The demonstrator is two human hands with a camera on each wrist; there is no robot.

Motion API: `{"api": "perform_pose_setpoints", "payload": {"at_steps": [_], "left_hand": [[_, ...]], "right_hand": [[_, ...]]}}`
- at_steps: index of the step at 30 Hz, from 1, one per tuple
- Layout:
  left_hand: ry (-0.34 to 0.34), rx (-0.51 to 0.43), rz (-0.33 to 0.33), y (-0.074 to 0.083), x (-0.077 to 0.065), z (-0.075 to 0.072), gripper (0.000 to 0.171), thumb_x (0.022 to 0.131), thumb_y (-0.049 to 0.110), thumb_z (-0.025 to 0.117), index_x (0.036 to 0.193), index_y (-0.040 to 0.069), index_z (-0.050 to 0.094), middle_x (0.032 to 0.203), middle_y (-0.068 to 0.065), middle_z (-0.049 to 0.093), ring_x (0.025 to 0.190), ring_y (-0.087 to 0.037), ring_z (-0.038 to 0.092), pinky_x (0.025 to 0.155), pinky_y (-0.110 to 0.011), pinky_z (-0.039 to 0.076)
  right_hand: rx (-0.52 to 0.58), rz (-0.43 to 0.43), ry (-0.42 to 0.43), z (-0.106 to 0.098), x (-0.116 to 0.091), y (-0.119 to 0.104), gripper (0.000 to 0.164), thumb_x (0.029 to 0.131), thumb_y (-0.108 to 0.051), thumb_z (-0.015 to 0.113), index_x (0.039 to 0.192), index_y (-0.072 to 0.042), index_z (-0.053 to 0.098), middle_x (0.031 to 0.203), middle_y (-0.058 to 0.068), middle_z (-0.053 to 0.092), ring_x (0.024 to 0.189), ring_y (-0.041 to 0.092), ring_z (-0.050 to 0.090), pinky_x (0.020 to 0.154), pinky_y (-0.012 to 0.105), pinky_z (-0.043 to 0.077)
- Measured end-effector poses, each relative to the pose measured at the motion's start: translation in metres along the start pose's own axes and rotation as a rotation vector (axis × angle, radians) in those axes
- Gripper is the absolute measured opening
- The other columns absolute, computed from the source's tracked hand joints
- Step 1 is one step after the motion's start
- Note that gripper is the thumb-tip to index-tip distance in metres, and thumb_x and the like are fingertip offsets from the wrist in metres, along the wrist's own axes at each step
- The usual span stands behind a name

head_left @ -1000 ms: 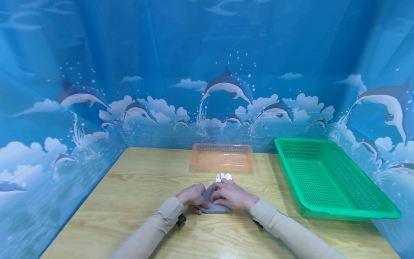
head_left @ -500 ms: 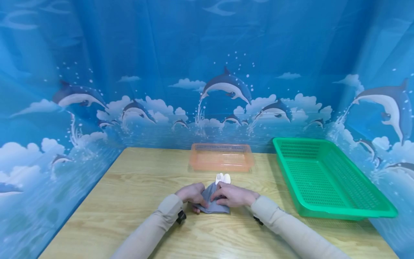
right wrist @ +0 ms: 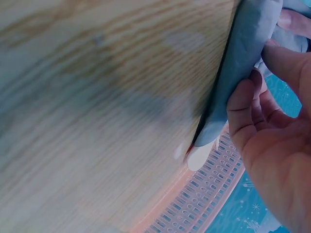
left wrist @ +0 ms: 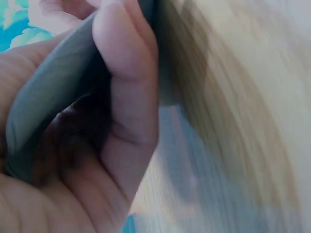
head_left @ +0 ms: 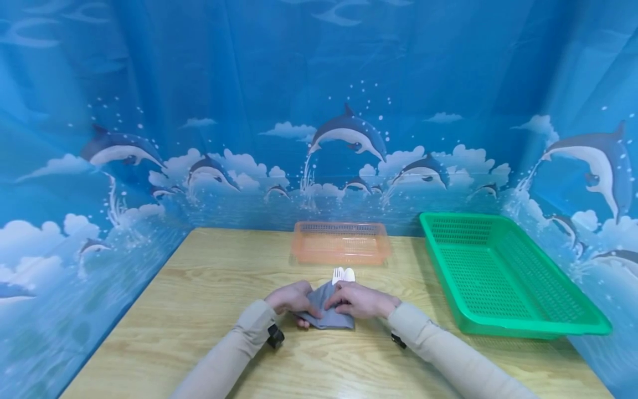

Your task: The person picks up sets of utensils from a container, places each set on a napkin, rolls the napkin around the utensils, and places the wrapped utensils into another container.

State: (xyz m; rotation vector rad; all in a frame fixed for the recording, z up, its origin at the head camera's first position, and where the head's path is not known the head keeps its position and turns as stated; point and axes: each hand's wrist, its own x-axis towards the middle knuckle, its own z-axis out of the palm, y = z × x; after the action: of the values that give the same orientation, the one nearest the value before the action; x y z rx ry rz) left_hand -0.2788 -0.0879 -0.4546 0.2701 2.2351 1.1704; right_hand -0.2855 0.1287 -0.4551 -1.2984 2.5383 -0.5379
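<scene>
A grey cloth napkin (head_left: 341, 322) lies folded around a white fork (head_left: 337, 274) and a white spoon (head_left: 349, 274), whose heads stick out at its far end. My left hand (head_left: 292, 298) grips the napkin's left side, thumb on top and fingers beneath. In the left wrist view, the cloth (left wrist: 53, 82) bends in a loop between thumb and palm. On the upper right of the bundle, my right hand (head_left: 363, 301) holds the cloth down with bent fingers and thumb. The handles are hidden inside the napkin.
Behind the bundle stands a pinkish-orange plastic basket (head_left: 341, 257) near the table's back edge. A larger green basket (head_left: 466, 310) sits at the right. A blue dolphin-print curtain (head_left: 239, 138) encloses the back and sides of the wooden table (head_left: 219, 266).
My left hand has shifted slightly left with the napkin's side. The right hand has drawn back a little from the spoon, so more of the cutlery shows.
</scene>
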Motion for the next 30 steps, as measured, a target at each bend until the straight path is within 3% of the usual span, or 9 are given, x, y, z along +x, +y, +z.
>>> {"api": "perform_pose_setpoints", "payload": {"at_steps": [8,17,24,30], "left_hand": [[-0.028,-0.139,0.026,0.005,0.006,0.004,0.016,0.078,0.004,0.076,0.085,-0.002,0.063,0.069,-0.014,0.068,0.049,-0.013,0.064,0.050,-0.022,0.057],[-0.049,-0.256,0.024,0.003,0.009,0.009,0.010,0.080,0.004,0.072,0.084,-0.003,0.066,0.068,-0.012,0.067,0.050,-0.011,0.065,0.052,-0.020,0.057],[-0.054,-0.241,-0.008,-0.006,0.009,-0.002,0.009,0.080,0.005,0.072,0.077,-0.001,0.065,0.065,-0.010,0.067,0.049,-0.010,0.064,0.051,-0.019,0.056],[-0.085,-0.318,-0.005,-0.008,0.009,-0.002,0.012,0.082,0.004,0.072,0.074,0.000,0.065,0.064,-0.010,0.068,0.051,-0.013,0.067,0.057,-0.022,0.059]], "right_hand": [[0.036,0.048,0.041,0.001,-0.001,0.000,0.019,0.094,-0.014,0.065,0.113,-0.015,0.071,0.105,-0.002,0.059,0.090,0.004,0.051,0.077,0.018,0.047],[0.048,0.057,0.069,0.004,-0.001,0.000,0.021,0.091,-0.020,0.070,0.112,-0.018,0.069,0.101,-0.004,0.058,0.087,0.007,0.053,0.077,0.019,0.047],[0.055,0.077,0.039,0.000,0.000,-0.004,0.024,0.090,-0.026,0.072,0.112,-0.016,0.070,0.109,-0.001,0.059,0.094,0.010,0.055,0.083,0.021,0.048],[0.043,0.083,0.033,-0.001,0.001,-0.007,0.024,0.089,-0.028,0.073,0.111,-0.018,0.070,0.107,-0.002,0.058,0.093,0.009,0.053,0.082,0.021,0.047]]}}
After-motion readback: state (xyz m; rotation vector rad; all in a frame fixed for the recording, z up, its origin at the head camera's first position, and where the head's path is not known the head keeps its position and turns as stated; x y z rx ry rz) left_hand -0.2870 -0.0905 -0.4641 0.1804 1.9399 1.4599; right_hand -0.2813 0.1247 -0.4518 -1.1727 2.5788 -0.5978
